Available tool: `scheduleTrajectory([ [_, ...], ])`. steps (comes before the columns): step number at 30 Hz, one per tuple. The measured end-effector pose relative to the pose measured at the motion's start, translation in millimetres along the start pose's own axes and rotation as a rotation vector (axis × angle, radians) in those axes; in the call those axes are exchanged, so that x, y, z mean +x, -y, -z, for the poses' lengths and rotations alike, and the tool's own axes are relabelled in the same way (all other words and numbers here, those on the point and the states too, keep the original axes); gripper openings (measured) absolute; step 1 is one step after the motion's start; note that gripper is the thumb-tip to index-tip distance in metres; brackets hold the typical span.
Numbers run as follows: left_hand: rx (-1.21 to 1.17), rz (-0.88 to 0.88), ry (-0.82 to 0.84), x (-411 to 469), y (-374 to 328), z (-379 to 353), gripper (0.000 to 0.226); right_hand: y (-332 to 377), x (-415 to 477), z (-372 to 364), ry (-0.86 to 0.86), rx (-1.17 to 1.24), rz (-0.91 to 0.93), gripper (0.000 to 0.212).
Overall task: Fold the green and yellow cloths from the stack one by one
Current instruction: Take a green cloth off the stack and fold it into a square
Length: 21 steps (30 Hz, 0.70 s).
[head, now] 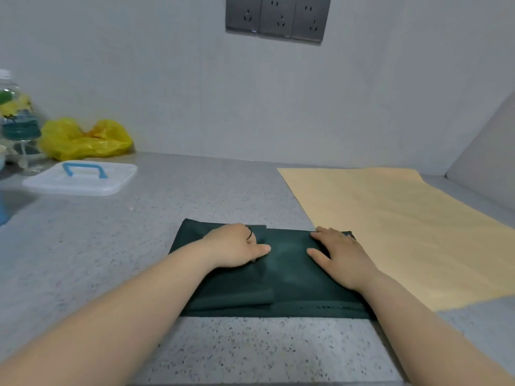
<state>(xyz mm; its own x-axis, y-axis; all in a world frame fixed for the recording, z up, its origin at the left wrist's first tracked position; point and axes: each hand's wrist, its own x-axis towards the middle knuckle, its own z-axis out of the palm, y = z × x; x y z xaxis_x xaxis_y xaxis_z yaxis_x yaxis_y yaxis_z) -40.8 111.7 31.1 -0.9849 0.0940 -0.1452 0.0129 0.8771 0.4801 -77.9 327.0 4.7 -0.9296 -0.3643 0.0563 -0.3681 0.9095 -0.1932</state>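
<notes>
The right hand (341,257) lay flat, fingers straight, pressing the folded green cloth (278,277); the left hand (234,246) rested knuckles-up on it, fingers curled under, and whether they gripped fabric could not be told; the cloth sat on the speckled counter (111,246), its right end meeting the spread yellow cloth (404,232); far left lay a yellow bag (86,139), contents hidden.

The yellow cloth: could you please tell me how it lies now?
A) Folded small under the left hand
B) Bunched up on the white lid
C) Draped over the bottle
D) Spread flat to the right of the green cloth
D: the yellow cloth lies spread flat on the counter, right of the folded green cloth.
</notes>
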Motion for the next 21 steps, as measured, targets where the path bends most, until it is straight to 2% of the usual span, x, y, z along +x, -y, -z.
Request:
scheduleTrajectory([
  [2, -0.077, -0.058, 0.015, -5, 5, 1, 0.035, -1, 0, -1, -0.001, 0.003, 0.002, 0.049],
  [4, -0.017, -0.135, -0.024, -10, 11, -1, 0.022, -1, 1, -1, -0.003, 0.009, -0.001, 0.049],
  [5, 0.089, -0.161, -0.056, -13, 14, -2, 0.028, -1, 1, -1, -0.005, 0.01, -0.002, 0.049],
  [7, 0.307, -0.159, -0.102, -18, 24, -11, 0.068, -1, 1, -2, -0.009, 0.01, -0.002, 0.049],
  [9, 0.353, -0.114, -0.103, -19, 29, -17, 0.083, -1, 2, -2, -0.007, 0.01, -0.004, 0.049],
  [13, 0.339, -0.056, -0.055, -15, 33, -21, 0.085, -2, 2, -3, 0.003, 0.004, -0.004, 0.05],
  [21, 0.361, -0.054, -0.024, -13, 31, -20, 0.084, -1, 0, -3, 0.001, 0.012, -0.027, 0.049],
])
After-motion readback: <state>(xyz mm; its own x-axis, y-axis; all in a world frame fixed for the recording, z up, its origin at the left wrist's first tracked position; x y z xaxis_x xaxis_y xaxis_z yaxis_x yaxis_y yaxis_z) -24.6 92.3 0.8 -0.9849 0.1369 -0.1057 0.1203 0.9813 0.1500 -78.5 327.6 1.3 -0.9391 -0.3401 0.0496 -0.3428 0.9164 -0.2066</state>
